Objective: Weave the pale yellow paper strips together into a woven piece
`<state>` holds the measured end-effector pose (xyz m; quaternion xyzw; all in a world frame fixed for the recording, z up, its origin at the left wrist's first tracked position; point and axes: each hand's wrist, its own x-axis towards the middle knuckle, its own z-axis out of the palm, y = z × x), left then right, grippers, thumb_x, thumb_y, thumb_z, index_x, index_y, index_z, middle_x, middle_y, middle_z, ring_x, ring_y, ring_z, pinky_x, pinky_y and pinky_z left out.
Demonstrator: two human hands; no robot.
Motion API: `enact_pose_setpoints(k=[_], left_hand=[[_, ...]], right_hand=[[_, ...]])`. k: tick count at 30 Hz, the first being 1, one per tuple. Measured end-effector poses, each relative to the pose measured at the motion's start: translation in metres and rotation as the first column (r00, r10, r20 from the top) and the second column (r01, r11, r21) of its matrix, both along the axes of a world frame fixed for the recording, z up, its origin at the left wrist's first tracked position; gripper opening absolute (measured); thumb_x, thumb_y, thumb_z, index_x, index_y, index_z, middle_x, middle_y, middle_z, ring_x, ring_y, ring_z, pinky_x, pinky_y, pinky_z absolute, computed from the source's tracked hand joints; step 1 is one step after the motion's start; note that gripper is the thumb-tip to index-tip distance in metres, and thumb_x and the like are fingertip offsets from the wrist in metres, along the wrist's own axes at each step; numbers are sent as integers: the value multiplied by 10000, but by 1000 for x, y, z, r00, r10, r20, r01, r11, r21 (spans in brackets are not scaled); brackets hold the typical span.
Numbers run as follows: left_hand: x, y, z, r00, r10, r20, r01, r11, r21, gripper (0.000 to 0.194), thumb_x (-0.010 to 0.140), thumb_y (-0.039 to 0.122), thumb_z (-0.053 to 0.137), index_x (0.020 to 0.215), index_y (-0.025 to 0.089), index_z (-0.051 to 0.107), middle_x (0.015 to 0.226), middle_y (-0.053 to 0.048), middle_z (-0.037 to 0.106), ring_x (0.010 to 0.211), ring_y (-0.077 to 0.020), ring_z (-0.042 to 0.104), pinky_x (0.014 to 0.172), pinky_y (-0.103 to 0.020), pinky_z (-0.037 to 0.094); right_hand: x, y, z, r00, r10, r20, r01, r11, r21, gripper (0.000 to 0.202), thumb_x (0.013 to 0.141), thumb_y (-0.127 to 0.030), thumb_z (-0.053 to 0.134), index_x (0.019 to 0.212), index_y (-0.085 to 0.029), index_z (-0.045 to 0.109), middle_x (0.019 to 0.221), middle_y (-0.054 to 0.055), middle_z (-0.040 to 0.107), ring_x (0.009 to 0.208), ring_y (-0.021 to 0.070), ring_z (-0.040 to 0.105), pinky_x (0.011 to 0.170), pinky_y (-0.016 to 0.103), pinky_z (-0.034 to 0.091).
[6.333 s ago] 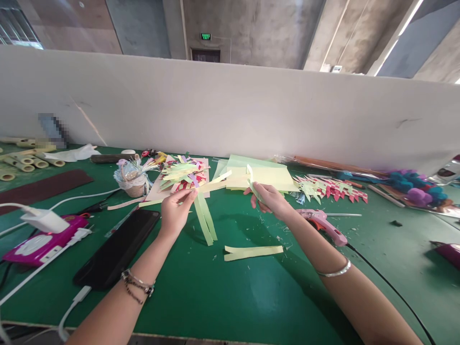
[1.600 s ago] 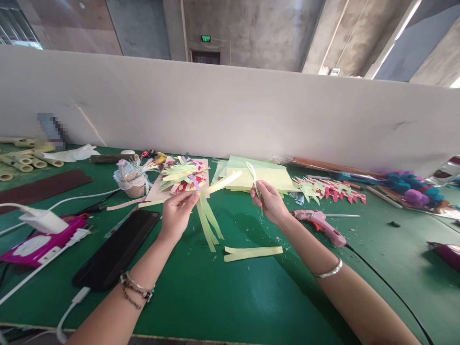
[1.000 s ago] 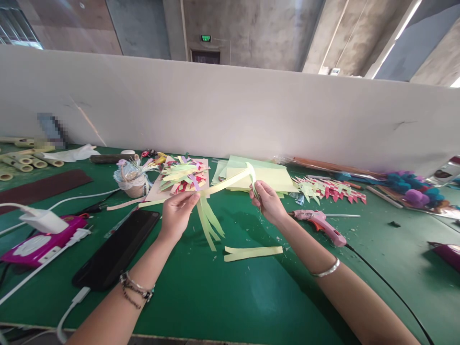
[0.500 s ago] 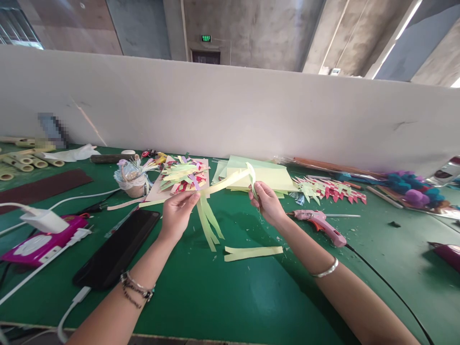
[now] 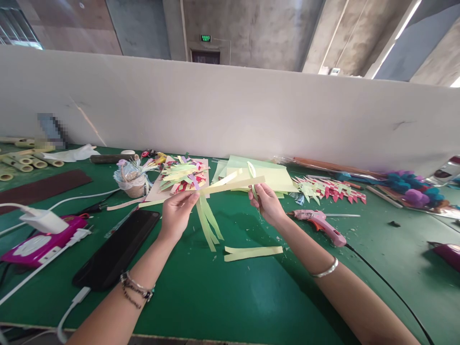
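Note:
My left hand (image 5: 178,211) pinches a bunch of pale yellow-green paper strips (image 5: 207,218); some hang down and others reach right. My right hand (image 5: 268,203) is closed on a looped pale green strip (image 5: 251,171), which stands up above its fingers. One long yellow strip (image 5: 239,184) spans from my left fingers to just beside my right fingertips. Below my hands, two loose strips (image 5: 253,253) lie on the green table (image 5: 230,297). Behind them are pale green and yellow sheets (image 5: 280,178) and a pile of coloured paper cuttings (image 5: 181,173).
A pink glue gun (image 5: 323,225) lies right of my right hand, its cord running to the front. On the left are a black phone (image 5: 117,249), a magenta power strip (image 5: 46,239) with cables and a wrapped pot (image 5: 134,179). A white partition (image 5: 230,108) stands behind.
The long yellow strip, earlier bent up towards the loop at my right hand, now extends straighter, its end by my right fingertips. Both hands have hardly moved.

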<state>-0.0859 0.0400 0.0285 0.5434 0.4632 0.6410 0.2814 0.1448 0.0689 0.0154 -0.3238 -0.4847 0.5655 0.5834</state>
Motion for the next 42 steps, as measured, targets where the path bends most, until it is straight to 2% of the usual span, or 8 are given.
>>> enact_pose_setpoints(k=[12,17,21,30,37,42], left_hand=[[-1,1,-1,1000,26,10,-26,1000,4,333,598,476,700,695,157,710,580,0,599,569,-128,484,518,-237,394],[0,1,0,999,33,41,-33,999,-1,289,593,430,705,679,154,707,553,8,572,547,-113,446,497,-224,364],[0,1,0,999,35,37,-35,999,-13,268,599,411,699,675,154,705,531,15,543,546,-114,444,500,-224,364],[0,1,1,997,71,23,-69,996,-55,270,604,405,685,687,149,704,559,2,570,576,-130,476,517,-232,388],[-1,4,-4,996,85,35,-82,993,-82,294,616,424,684,722,152,714,601,-10,607,631,-146,517,558,-239,411],[0,4,-4,996,61,68,-52,991,-123,318,598,438,704,761,165,725,680,-21,658,697,-168,554,618,-252,442]], right_hand=[[1,-2,3,999,19,-26,-17,999,52,232,792,-433,569,734,-209,556,570,-60,519,401,39,342,436,210,286],[-1,-4,6,998,-36,48,32,996,84,271,792,-480,541,769,-211,570,573,-53,521,402,51,352,425,218,301],[-1,-6,9,997,-32,64,25,993,112,255,806,-463,530,782,-213,568,589,-54,533,400,45,367,431,213,311],[-1,-9,15,990,-74,123,56,988,142,245,829,-440,508,805,-200,552,587,-58,553,404,47,433,448,202,361],[1,-11,23,962,-188,197,146,967,207,268,826,-444,510,814,-189,593,646,-16,619,523,84,560,562,229,455],[2,-16,33,934,-240,264,173,952,252,271,833,-430,503,789,-185,608,681,3,640,558,97,578,611,250,474]])
